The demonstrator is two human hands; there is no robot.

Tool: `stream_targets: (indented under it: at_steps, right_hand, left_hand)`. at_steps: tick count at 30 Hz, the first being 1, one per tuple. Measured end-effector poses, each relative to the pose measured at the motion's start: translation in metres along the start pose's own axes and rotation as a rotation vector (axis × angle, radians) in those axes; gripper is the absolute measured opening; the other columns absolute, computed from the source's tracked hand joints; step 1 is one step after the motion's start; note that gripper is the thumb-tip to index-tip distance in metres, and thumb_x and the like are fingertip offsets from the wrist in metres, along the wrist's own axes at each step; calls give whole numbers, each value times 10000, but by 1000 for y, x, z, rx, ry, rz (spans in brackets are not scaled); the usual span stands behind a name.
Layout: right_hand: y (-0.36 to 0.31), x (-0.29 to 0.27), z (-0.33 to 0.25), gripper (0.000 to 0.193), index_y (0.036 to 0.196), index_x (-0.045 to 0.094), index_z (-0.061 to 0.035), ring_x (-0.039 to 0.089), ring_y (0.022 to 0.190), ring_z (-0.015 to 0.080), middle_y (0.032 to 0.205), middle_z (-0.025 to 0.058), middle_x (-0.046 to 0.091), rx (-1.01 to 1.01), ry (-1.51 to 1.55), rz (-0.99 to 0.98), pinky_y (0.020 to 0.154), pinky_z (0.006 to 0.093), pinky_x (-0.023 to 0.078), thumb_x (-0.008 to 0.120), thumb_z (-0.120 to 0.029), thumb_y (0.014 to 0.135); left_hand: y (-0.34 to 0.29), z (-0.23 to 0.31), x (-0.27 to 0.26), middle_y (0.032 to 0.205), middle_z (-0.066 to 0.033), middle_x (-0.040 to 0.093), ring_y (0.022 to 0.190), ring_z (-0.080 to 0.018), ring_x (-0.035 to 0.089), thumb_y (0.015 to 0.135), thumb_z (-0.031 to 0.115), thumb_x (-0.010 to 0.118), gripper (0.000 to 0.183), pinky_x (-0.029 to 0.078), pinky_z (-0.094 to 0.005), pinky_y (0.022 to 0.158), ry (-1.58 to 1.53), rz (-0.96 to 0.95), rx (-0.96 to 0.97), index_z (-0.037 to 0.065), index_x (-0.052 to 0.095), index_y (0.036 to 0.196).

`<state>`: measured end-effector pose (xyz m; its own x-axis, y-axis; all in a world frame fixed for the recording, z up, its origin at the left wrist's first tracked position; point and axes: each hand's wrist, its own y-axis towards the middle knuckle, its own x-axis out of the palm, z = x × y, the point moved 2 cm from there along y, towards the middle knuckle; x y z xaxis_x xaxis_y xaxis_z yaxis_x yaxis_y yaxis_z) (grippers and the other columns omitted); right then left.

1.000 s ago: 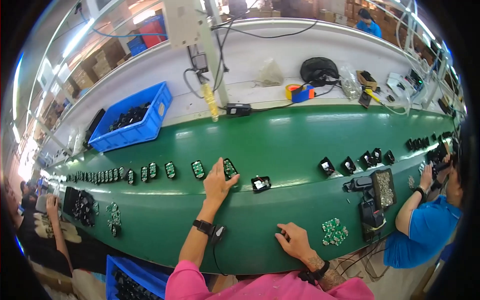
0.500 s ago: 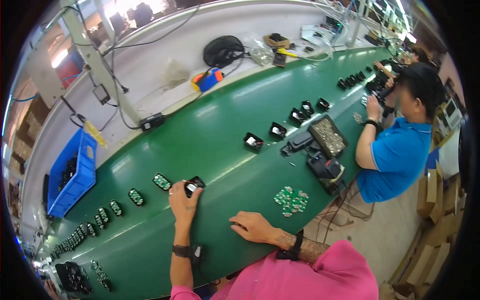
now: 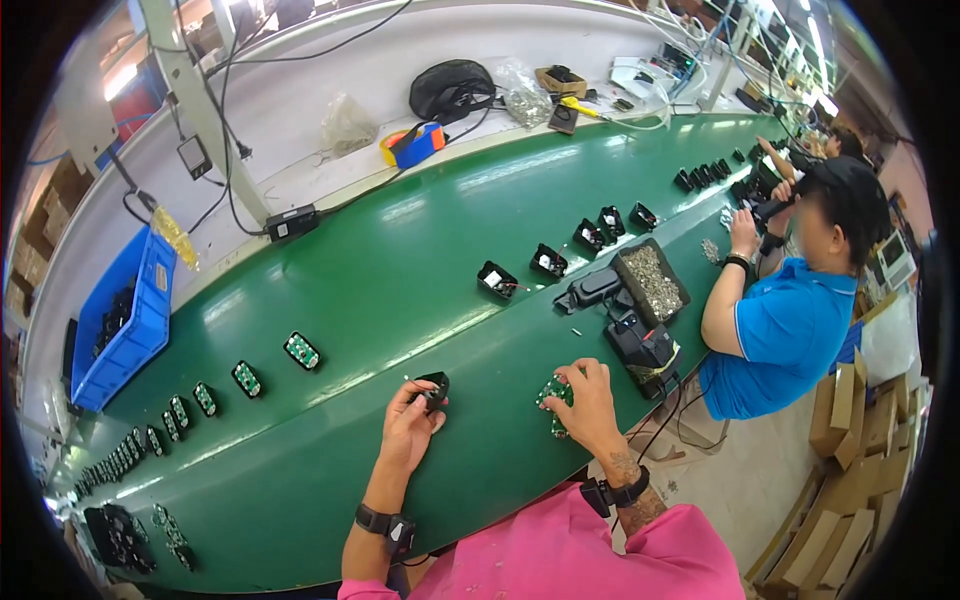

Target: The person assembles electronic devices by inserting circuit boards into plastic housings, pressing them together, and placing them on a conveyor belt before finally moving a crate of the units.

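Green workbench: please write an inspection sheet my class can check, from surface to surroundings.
Surface: green workbench, glossy, with reflections.
Parts: black housing; cluster of green circuit boards; row of cases holding green boards, left.
Hands: left hand's fingers hold the housing; right hand's are at the boards, grip unclear.
Clutter: small metal parts; clear plastic bags, back ledge.
Cables: black cable along that ledge.
Surroundings: person in blue shirt, right; cardboard boxes.

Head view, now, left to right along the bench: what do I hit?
Blue crate → rightmost board-filled black case in the row → left hand holding a black housing → right hand at the green circuit boards → co-worker's blue shirt.
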<state>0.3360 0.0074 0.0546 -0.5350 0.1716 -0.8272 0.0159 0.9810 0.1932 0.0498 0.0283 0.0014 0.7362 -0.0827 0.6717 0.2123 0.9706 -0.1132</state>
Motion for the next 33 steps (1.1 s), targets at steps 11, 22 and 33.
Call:
stream_targets:
  at_steps: [11, 22, 33]
  right_hand:
    - [15, 34, -47, 493, 1397, 368, -20, 678, 756, 190, 1132, 140, 570, 292, 1142, -322, 613, 269, 564, 578, -40, 951]
    - [14, 59, -64, 518, 1370, 389, -15, 597, 673, 116, 948, 68, 581, 313, 1469, -611, 528, 212, 460, 609, 34, 903]
    - [16, 48, -68, 238, 1158, 618, 20, 590, 617, 56, 822, 13, 642, 235, 961, -620, 487, 189, 423, 649, -60, 936]
  left_hand:
    - [1, -12, -2, 1108, -81, 585, 869, -125, 522, 967, 241, 606, 213, 448, -281, 787, 446, -152, 90, 52, 610, 870]
    - [-3, -7, 13, 1123, -98, 603, 989, -178, 582, 959, 126, 578, 163, 466, -293, 852, 727, -120, 277, -4, 669, 999]
    - [-8, -12, 20, 1143, -107, 599, 951, -228, 627, 882, 16, 614, 150, 502, -324, 829, 947, -197, 366, 8, 666, 1023]
